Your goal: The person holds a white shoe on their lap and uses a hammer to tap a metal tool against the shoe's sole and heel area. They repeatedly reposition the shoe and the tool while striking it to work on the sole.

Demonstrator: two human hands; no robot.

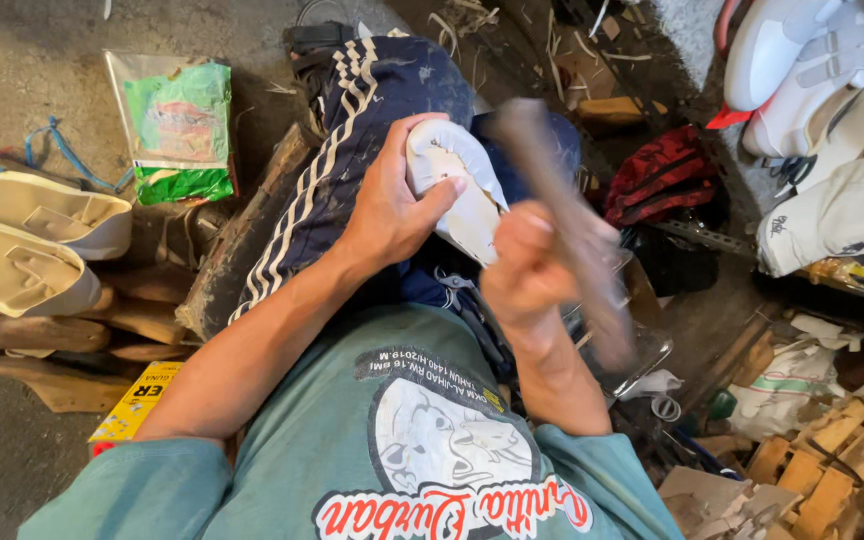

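Note:
My left hand (392, 205) grips a white shoe upper (462, 180) and presses it against my knee, which is covered by dark blue trousers with white stripes. My right hand (527, 270) is closed around a long wooden-handled tool (567, 220), blurred by motion, held just right of the shoe piece. The tool's head is too blurred to make out.
Two cream shoe soles (32, 240) lie at the left on dark wooden blocks. A green and white plastic packet (177, 125) sits on the concrete floor. White shoes (802, 70) hang at the upper right, above a red cloth (662, 170). Wood scraps (822, 470) pile at the lower right.

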